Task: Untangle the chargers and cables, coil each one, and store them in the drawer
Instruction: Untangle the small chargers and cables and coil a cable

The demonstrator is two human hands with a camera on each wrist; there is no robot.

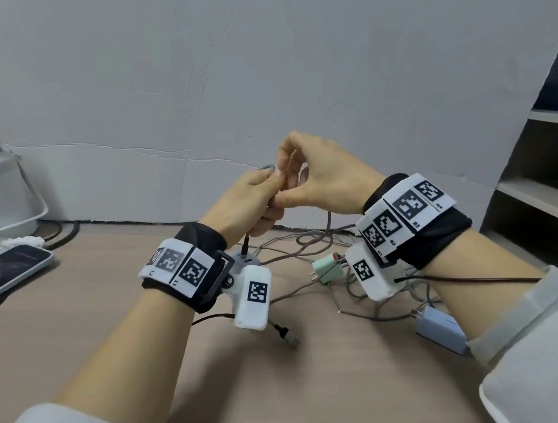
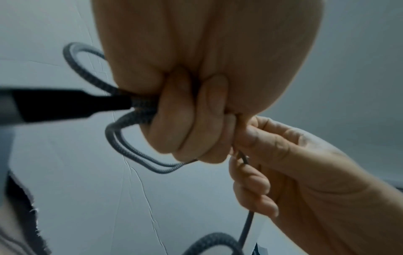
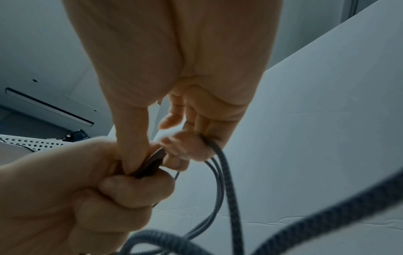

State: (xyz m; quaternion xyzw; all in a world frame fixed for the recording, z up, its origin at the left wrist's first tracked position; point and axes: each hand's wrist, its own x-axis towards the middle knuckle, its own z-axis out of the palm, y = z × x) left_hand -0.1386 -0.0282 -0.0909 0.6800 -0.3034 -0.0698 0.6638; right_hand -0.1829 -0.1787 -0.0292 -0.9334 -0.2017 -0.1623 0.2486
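text: none legible | wrist bands (image 1: 180, 268): black-and-white square code markers only | phone (image 1: 1, 271): screen unreadable

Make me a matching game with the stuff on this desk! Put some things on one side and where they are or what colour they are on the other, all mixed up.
Things:
1. grey braided cable
2. green charger
3. blue charger
4. phone

Places or colours:
A. lies at the far left of the desk, screen up
B. looped in the left hand, pinched by the right hand
C. mint coloured, among loose cables in the middle of the desk
D. pale blue, beside the right forearm

Pairs: 1-B, 2-C, 3-D, 4-A
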